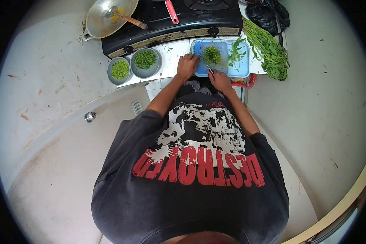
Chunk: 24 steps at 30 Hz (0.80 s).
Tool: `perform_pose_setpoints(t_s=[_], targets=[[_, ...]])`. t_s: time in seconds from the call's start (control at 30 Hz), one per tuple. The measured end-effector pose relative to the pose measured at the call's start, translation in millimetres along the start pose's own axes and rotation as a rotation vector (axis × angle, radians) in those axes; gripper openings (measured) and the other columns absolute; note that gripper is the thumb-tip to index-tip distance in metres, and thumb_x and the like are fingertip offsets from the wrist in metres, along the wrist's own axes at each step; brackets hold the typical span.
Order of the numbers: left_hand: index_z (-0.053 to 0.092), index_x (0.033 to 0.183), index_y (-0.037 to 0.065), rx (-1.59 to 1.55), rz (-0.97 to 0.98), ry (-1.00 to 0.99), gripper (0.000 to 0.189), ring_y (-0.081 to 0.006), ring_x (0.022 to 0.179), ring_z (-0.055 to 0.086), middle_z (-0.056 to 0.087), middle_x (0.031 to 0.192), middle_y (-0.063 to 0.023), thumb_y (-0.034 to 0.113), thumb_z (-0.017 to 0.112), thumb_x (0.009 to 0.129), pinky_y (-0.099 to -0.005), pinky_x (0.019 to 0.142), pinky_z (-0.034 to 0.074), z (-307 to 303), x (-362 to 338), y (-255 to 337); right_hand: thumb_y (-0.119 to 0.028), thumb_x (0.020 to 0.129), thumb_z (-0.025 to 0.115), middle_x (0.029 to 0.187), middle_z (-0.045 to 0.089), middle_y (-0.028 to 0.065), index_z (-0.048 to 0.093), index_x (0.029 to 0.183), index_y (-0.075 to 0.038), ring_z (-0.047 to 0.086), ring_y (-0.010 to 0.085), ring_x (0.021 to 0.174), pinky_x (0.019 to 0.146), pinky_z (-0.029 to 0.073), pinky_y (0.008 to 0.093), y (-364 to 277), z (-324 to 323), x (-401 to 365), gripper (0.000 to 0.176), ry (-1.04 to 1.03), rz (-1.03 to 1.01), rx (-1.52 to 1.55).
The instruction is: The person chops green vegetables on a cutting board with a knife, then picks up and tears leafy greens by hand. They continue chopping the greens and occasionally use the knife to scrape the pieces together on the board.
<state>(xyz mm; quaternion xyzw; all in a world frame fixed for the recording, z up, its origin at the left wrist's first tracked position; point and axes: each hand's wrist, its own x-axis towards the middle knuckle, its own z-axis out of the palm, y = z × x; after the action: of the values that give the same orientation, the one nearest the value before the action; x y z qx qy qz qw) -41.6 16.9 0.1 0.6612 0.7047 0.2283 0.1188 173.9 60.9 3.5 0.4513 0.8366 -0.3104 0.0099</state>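
Note:
My right hand (220,81) is closed around the handle of a knife (206,62), whose blade points up and left over a blue tray (245,74). Fingers curled, my left hand (187,67) grips the tray's left edge, near the knife tip. Finely chopped greens (212,55) lie in a heap beyond the blade. Uncut leafy sprigs (236,53) rest on the tray's right part. To the left stand a grey bowl (158,65) of dark chopped greens and a smaller grey bowl (109,72) of paler chopped pieces.
Behind the tray is a black gas stove (158,30), with a wok (99,22) holding a wooden-handled ladle (134,21) and a red handle (171,11). Long-stemmed greens (272,53) hang over the counter's right edge, near a black plastic bag (266,16).

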Motion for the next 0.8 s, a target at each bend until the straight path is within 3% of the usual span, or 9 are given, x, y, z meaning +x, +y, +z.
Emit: perform_pose_setpoints(t_s=[0.17,0.47,0.8], targets=[[0.07,0.102,0.01,-0.033,0.014,-0.008,0.015,-0.0282,0.096,0.064,0.067,0.1,-0.0089,0.015,0.064,0.089,-0.044,0.082,0.047,1.0,2.0,-6.4,-0.043,0.103,0.051,0.074,0.067,0.0288,0.065,0.098,0.0,0.067,0.0489,0.069,0.066,0.054,0.0581,-2.8,0.1,-8.2,0.046,0.083,0.104,0.014],[0.072,0.1,0.012,-0.083,0.068,0.033,0.015,-0.0264,0.097,0.062,0.066,0.1,-0.0057,0.016,0.068,0.086,-0.0427,0.082,0.046,2.7,-2.4,-10.4,-0.045,0.102,0.051,0.081,0.067,0.0326,0.066,0.102,0.0,0.067,0.0508,0.08,0.075,0.053,0.0587,-36.3,-5.7,-30.8,0.047,0.002,0.211,0.091],[0.075,0.086,0.008,-0.247,-0.168,0.124,0.008,-0.0332,0.085,0.064,0.069,0.088,-0.0092,0.012,0.071,0.08,-0.0448,0.077,0.052,15.1,-1.9,2.5,-0.047,0.103,0.047,0.08,0.068,0.0324,0.065,0.104,0.002,0.067,0.0505,0.08,0.076,0.054,0.0587,-48.0,8.9,-31.2,0.052,-0.043,0.274,0.092]])
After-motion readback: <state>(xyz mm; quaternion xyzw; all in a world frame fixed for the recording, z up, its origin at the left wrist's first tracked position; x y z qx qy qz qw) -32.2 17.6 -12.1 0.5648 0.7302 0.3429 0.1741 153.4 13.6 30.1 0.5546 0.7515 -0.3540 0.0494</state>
